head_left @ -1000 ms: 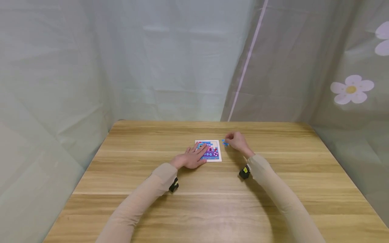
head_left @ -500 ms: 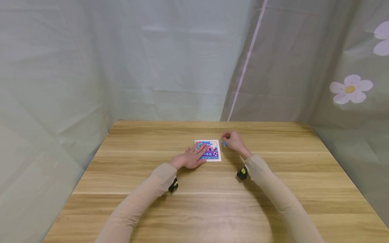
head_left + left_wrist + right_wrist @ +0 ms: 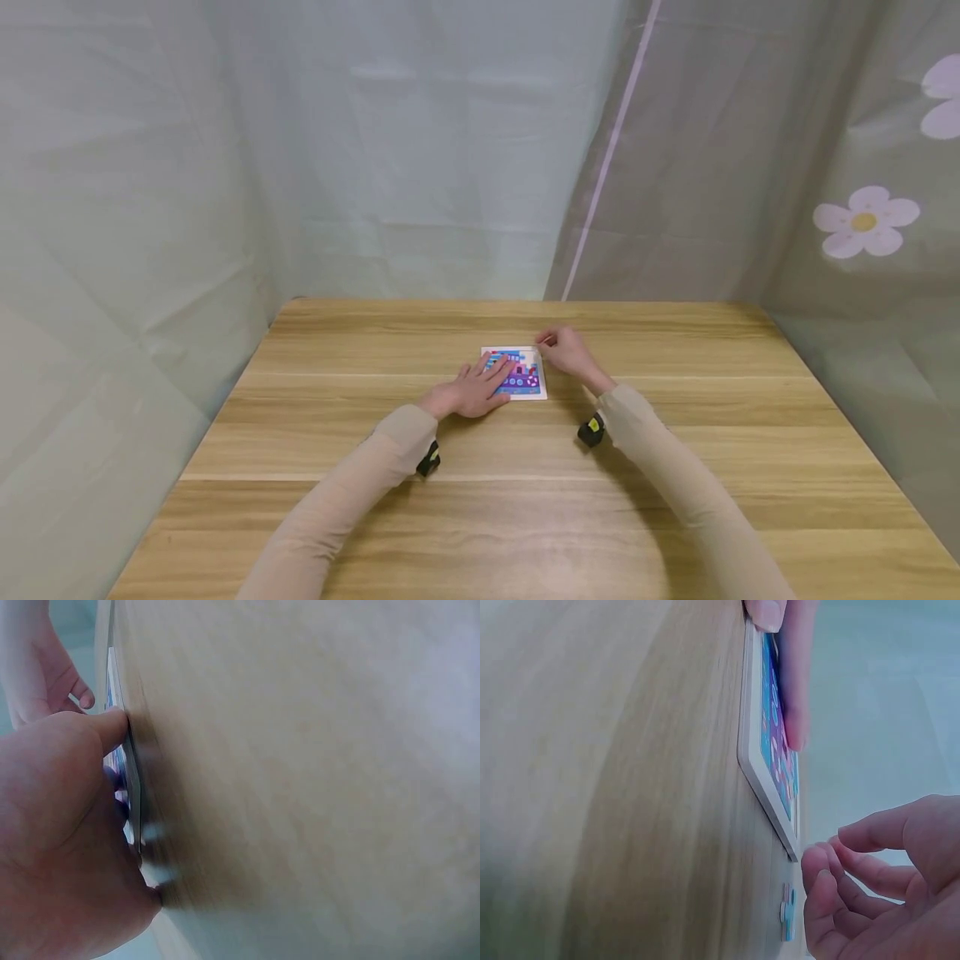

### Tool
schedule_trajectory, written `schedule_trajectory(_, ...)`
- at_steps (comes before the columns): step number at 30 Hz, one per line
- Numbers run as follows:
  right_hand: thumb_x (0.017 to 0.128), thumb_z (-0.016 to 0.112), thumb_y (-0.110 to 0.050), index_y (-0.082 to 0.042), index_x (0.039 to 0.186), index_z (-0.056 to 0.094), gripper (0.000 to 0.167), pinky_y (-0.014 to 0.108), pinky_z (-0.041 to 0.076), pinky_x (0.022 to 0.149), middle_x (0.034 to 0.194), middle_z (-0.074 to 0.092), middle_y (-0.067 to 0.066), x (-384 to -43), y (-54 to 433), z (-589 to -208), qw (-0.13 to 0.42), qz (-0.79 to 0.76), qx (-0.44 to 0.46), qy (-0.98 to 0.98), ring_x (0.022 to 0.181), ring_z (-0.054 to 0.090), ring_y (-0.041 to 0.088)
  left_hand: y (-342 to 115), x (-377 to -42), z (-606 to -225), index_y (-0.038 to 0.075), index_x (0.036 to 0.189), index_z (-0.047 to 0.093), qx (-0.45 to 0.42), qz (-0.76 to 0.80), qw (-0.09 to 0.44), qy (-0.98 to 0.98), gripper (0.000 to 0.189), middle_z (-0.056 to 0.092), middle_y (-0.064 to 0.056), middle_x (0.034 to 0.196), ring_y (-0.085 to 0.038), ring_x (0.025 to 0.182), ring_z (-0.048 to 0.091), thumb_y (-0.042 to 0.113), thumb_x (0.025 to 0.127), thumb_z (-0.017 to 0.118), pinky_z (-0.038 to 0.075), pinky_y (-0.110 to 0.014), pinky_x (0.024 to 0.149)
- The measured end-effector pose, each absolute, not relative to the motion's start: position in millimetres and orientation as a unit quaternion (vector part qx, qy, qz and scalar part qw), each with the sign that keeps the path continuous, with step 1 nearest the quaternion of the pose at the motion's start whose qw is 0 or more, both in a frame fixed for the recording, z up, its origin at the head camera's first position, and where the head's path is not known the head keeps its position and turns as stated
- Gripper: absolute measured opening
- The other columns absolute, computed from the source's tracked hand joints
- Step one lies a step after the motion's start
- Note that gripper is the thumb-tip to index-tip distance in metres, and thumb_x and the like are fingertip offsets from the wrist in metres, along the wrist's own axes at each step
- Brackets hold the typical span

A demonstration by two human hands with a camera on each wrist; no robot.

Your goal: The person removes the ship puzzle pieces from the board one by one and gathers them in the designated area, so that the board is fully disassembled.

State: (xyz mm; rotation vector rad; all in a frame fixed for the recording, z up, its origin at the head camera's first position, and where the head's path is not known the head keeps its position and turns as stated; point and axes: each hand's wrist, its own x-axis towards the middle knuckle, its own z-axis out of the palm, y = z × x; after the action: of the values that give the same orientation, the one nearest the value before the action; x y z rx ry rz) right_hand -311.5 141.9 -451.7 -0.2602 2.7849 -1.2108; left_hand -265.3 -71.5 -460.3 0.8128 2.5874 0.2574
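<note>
A small jigsaw puzzle board (image 3: 543,385) with a white rim lies on the table, its picture a purple and pink boat on blue. My left hand (image 3: 476,393) rests on its left part, fingers straight and spread, covering some of the picture. At the board's upper right corner, my right hand (image 3: 570,353) has thumb and fingers pinched together. A puzzle piece appears to be in that pinch, but the fingers almost wholly hide it. Close beneath the right fingers (image 3: 821,862), the right wrist view shows loose puzzle pieces (image 3: 788,913) on the table beside the board.
The wooden table (image 3: 480,500) stretches around the board on all sides. Pale curtains (image 3: 450,167) hang behind it and at both sides. Each wrist carries a small black camera, such as the right wrist camera (image 3: 591,430).
My right hand has moved left from the loose pieces to the board's upper right corner, fingers still pinched. My left hand has stayed on the board.
</note>
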Motion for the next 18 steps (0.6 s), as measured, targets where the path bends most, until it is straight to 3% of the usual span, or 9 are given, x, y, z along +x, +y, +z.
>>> schedule_trajectory(8, 0.092, 0.058, -0.008, 0.002, 0.106, 0.067, 0.019, 0.036, 0.055, 0.082, 0.109, 0.068, 0.021, -308.7, 136.3, -450.6, 0.055, -0.389, -0.100, 0.914, 0.098, 0.064, 0.031, -71.2, -263.7, -457.8, 0.018, 0.157, 0.003, 0.293, 0.087, 0.208, 0.929, 0.065, -0.004, -0.004, 0.165, -0.032, 0.151, -0.008, 0.045, 0.104, 0.029, 0.007, -0.058, 0.120)
schedule_trajectory(18, 0.086, 0.065, -0.002, 0.003, 0.103, 0.065, 0.018, 0.037, 0.056, 0.085, 0.105, 0.069, 0.021, -308.6, 129.9, -450.0, 0.080, -0.383, -0.125, 0.912, 0.099, 0.066, 0.031, -72.0, -264.2, -461.0, 0.018, 0.157, 0.005, 0.292, 0.087, 0.198, 0.932, 0.064, -0.002, -0.005, 0.165, -0.033, 0.151, -0.007, 0.046, 0.104, 0.029, 0.008, -0.059, 0.120)
